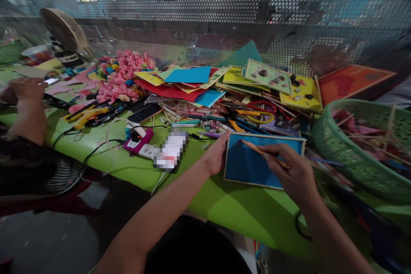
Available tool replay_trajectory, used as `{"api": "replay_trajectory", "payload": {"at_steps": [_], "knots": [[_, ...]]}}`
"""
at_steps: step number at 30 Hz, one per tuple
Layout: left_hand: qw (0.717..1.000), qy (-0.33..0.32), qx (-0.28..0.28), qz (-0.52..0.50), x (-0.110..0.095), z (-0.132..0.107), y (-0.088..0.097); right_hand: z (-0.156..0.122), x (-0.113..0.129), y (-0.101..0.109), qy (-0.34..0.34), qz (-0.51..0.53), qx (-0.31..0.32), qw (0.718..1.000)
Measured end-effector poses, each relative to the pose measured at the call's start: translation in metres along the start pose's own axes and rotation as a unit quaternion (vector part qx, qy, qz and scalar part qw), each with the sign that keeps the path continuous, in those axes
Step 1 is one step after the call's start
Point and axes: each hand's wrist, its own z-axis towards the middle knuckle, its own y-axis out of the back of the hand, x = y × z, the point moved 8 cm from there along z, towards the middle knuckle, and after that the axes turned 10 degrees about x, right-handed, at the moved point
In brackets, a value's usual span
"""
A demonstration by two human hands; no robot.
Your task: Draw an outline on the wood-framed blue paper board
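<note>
A blue board with a pale wooden stick frame (242,165) rests on the green table in front of me. My left hand (217,155) grips its left edge, with part of the fingers hidden behind the frame. In my right hand (290,173) is a slim orange-brown pencil (253,146), pinched between thumb and fingers. Its tip points to the upper left and is at or just over the blue surface; contact cannot be made out. Left of the board lies a phone with a lit, blurred screen (171,150), close to a purple power strip (138,142).
A green basket (362,162) of scraps and sticks stands at the right. Behind the board are scissors (261,113), markers and stacked coloured cards (189,75). Pink pieces (125,68), glue guns (86,115) and a fan (61,28) lie leftward. Another person's hand (28,89) is at far left.
</note>
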Motion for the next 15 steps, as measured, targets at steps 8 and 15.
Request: {"api": "replay_trajectory", "payload": {"at_steps": [8,15], "knots": [[0.999,-0.005,-0.038,0.001,-0.0013,-0.0024,-0.0003,-0.0017,-0.0030,0.0004,-0.014,0.000,-0.007,1.000],[0.999,-0.001,-0.035,0.005,-0.0002,-0.0026,-0.0016,0.0006,0.0013,-0.0008,-0.007,-0.001,0.003,1.000]]}}
